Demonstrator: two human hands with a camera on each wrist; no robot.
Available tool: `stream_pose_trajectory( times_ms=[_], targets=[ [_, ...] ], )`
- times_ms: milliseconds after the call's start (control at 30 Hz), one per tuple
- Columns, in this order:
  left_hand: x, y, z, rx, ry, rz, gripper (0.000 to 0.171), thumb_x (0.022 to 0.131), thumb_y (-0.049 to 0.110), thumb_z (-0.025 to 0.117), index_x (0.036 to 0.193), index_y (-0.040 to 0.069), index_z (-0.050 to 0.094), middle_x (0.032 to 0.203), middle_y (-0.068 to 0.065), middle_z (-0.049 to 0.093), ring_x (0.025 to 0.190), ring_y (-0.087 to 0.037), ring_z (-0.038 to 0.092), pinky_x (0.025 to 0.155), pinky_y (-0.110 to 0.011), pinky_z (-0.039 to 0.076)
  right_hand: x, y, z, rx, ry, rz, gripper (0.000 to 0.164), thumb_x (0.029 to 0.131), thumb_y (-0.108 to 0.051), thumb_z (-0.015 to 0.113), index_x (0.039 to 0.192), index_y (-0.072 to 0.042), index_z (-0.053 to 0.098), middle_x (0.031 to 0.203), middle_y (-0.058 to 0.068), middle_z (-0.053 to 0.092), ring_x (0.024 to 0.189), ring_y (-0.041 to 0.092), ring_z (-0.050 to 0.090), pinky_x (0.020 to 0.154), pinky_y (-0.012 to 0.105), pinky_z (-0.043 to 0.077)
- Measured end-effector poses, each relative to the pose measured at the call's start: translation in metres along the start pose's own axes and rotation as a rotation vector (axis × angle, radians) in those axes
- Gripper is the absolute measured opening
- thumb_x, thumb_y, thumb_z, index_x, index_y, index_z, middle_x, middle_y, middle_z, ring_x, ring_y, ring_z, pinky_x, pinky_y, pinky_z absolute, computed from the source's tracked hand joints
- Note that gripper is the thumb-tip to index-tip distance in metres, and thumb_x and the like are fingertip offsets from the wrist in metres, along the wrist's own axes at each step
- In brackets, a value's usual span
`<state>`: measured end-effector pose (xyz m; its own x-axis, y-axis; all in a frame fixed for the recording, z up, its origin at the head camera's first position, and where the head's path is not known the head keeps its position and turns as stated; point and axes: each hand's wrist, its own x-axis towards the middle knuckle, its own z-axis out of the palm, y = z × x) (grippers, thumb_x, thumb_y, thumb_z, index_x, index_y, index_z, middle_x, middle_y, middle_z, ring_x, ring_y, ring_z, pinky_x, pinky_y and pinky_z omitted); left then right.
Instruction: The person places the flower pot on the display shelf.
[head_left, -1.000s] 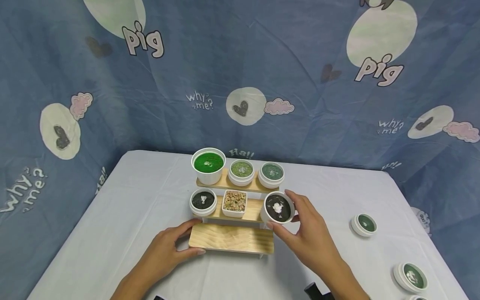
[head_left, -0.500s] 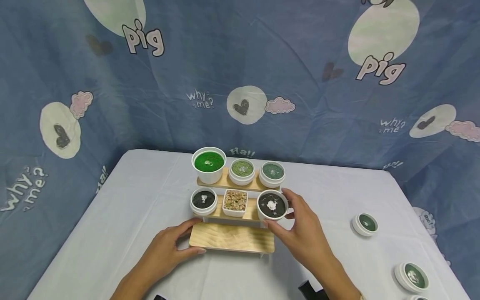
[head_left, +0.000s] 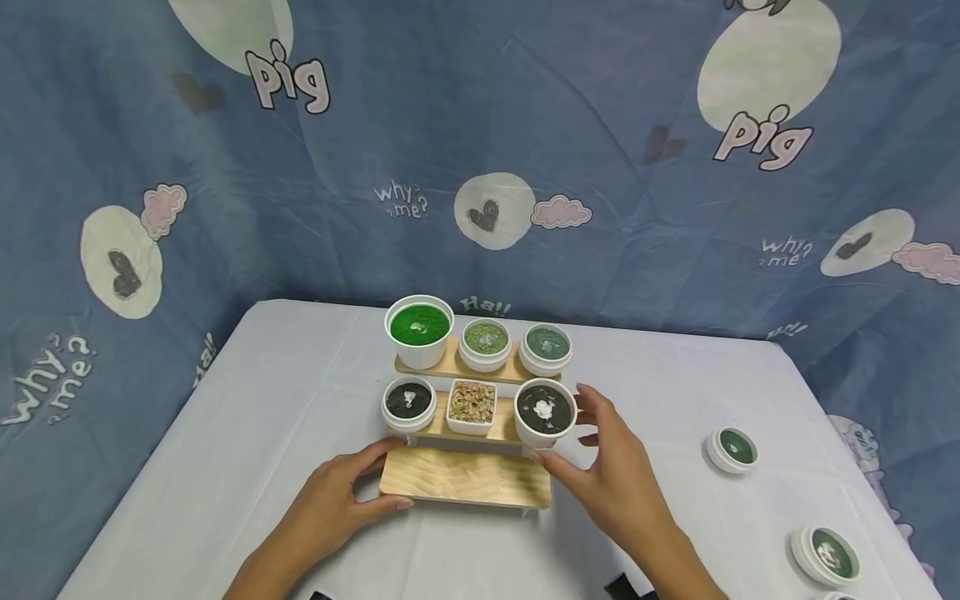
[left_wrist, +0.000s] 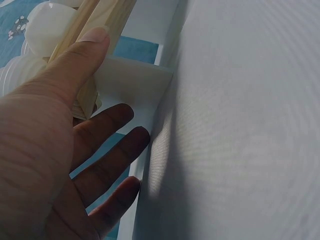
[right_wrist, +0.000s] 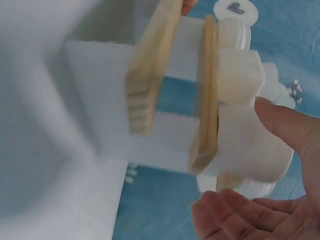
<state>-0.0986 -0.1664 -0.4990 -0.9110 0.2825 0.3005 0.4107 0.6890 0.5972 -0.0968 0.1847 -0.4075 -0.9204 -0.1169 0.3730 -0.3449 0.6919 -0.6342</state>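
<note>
A tiered wooden display stand (head_left: 465, 477) with white supports stands on the table. My left hand (head_left: 330, 502) holds the left end of its bottom board, thumb on the front edge and index finger behind; in the left wrist view the other fingers (left_wrist: 107, 165) hang loose. On the middle tier's right end sits a white cup (head_left: 543, 408) with dark contents and a white dab. Beside this cup is my right hand (head_left: 618, 479), fingers spread. In the right wrist view its thumb (right_wrist: 282, 120) is close to the cup wall, the other fingers apart from it.
The middle tier also bears a dark-filled bowl (head_left: 408, 402) and a square nut dish (head_left: 472, 404). On the top tier are a tall green-filled cup (head_left: 420, 327) and two small bowls. Loose green-filled bowls (head_left: 735, 450) stand at right. A patterned cloth (head_left: 337, 208) hangs behind.
The cup with dark contents has moved left onto the middle tier, and my right hand's fingers have loosened from it. My left hand has stayed on the bottom board.
</note>
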Motion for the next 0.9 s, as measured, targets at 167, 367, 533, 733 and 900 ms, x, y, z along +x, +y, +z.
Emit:
stream_pose_trajectory(
  times_ms=[167, 367, 533, 733, 900],
  targets=[
    [0.0, 0.002, 0.001, 0.006, 0.007, 0.005, 0.07, 0.077, 0.054, 0.088, 0.139, 0.03, 0.066, 0.116, 0.022, 0.074, 0.102, -0.014, 0.069, 0.086, -0.044, 0.054, -0.019, 0.015, -0.015, -0.068, 0.02, 0.032, 0.088, 0.075, -0.022, 0.097, 0.146, -0.001, 0.048, 0.13, 0.006, 0.066, 0.113, 0.022, 0.066, 0.083, 0.039, 0.06],
    [0.001, 0.004, -0.002, 0.008, 0.007, 0.005, 0.07, 0.076, 0.053, 0.089, 0.138, 0.029, 0.066, 0.116, 0.02, 0.074, 0.103, -0.015, 0.07, 0.087, -0.044, 0.055, -0.046, 0.035, -0.038, -0.175, 0.041, 0.079, 0.084, 0.077, -0.027, 0.096, 0.145, -0.005, 0.052, 0.13, 0.003, 0.066, 0.113, 0.021, 0.066, 0.083, 0.034, 0.058],
    [0.001, 0.004, -0.003, 0.006, 0.013, 0.018, 0.07, 0.077, 0.051, 0.09, 0.138, 0.028, 0.066, 0.115, 0.018, 0.075, 0.103, -0.016, 0.071, 0.086, -0.045, 0.055, -0.063, 0.047, -0.05, -0.251, -0.008, 0.159, 0.082, 0.079, -0.037, 0.094, 0.143, -0.003, 0.054, 0.13, 0.008, 0.066, 0.112, 0.026, 0.068, 0.084, 0.045, 0.059],
    [0.002, 0.003, -0.002, -0.005, 0.0, -0.001, 0.07, 0.076, 0.051, 0.09, 0.138, 0.028, 0.066, 0.118, 0.02, 0.074, 0.106, -0.015, 0.07, 0.088, -0.045, 0.055, -0.081, 0.065, -0.061, -0.31, -0.005, 0.187, 0.083, 0.078, -0.038, 0.094, 0.14, 0.001, 0.056, 0.126, 0.015, 0.068, 0.106, 0.033, 0.069, 0.082, 0.049, 0.06],
    [0.001, 0.003, 0.0, 0.001, 0.007, -0.001, 0.07, 0.076, 0.051, 0.09, 0.138, 0.028, 0.066, 0.118, 0.02, 0.074, 0.104, -0.015, 0.07, 0.087, -0.045, 0.055, -0.095, 0.08, -0.07, -0.371, -0.001, 0.232, 0.088, 0.078, -0.041, 0.093, 0.141, 0.005, 0.054, 0.13, 0.024, 0.065, 0.106, 0.041, 0.067, 0.083, 0.059, 0.056]
  ],
)
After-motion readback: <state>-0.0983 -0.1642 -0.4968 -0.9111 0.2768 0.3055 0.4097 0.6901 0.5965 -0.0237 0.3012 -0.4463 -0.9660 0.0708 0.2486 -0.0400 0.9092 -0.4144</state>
